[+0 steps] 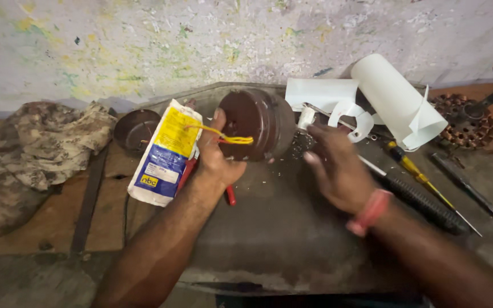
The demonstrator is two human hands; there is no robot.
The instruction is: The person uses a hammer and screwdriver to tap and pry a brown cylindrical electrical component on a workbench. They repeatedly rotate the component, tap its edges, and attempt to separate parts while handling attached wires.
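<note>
**Left hand on the brown housing, right hand coming in from the side**

Clearly the brown round housing [258, 122] is the centre of things. It rests on its side on the grey slab [281, 239], near the slab's far edge, its flat face turned toward the person and its axis running roughly left to right. The left hand [215, 159] is against its left face, fingers curled around the rim with the thumb up, and yellow wires [232, 137] run out across that face just above the knuckles. This hand is plainly the nearer one.

The right hand [338, 168], a red band [370, 212] at its wrist, sits just to the right of the housing, fingers spread and pointing toward it; it is blurred, so I cannot tell whether the fingertips touch the shaft end.

A white and yellow packet [164, 154] leans just left of the left hand, with red-handled pliers [230, 195] partly under the wrist. Beyond the packet sits a dark shallow cover [135, 130], open side up; what lies inside is not visible. White rolled paper [395, 100] lies at the far right corner, beside a copper-wound stator [466, 121]. A yellow screwdriver [423, 179] and a black-handled tool [423, 205] lie along the right edge. A crumpled cloth [41, 142] rests far left.
</note>
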